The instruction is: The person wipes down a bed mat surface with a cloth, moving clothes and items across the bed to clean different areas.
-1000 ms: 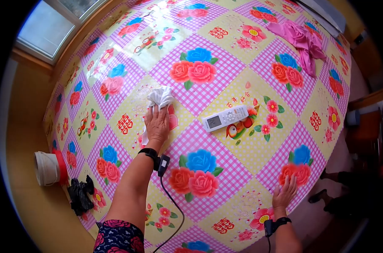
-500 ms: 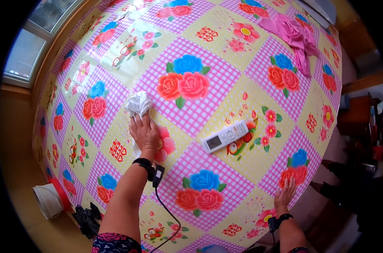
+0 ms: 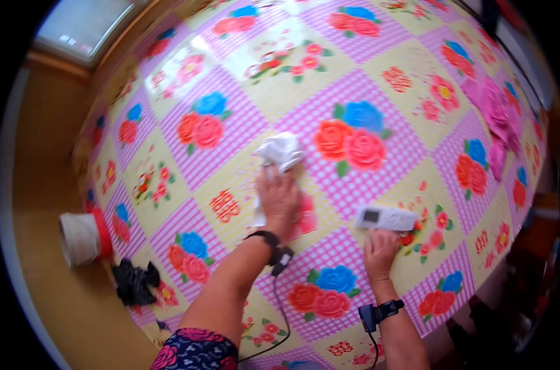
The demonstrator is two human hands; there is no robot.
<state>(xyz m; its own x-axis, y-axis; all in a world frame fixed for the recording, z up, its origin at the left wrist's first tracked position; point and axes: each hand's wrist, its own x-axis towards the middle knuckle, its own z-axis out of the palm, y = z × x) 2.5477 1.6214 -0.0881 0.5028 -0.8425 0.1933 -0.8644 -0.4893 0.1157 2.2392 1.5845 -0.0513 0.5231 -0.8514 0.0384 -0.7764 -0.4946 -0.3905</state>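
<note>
My left hand (image 3: pixel 278 200) presses a bunched white cloth (image 3: pixel 280 152) against the flowered tablecloth (image 3: pixel 317 200). The cloth sticks out beyond the fingertips, and part of it lies under the palm. My right hand (image 3: pixel 382 250) is at the near edge of a white remote control (image 3: pixel 386 217) with a dark display; its bent fingers touch the edge, though blur softens the detail. Both wrists carry dark bands with small devices and cables.
A pink cloth (image 3: pixel 496 117) lies crumpled at the table's right side. By the left edge are a whitish container with a red rim (image 3: pixel 101 234) and a crumpled black bag (image 3: pixel 134 282). A window (image 3: pixel 92 28) is at upper left.
My right hand has moved from the table's right edge leftward to the remote control, which appears slightly turned. My left hand stays on the white cloth. The view has shifted left.
</note>
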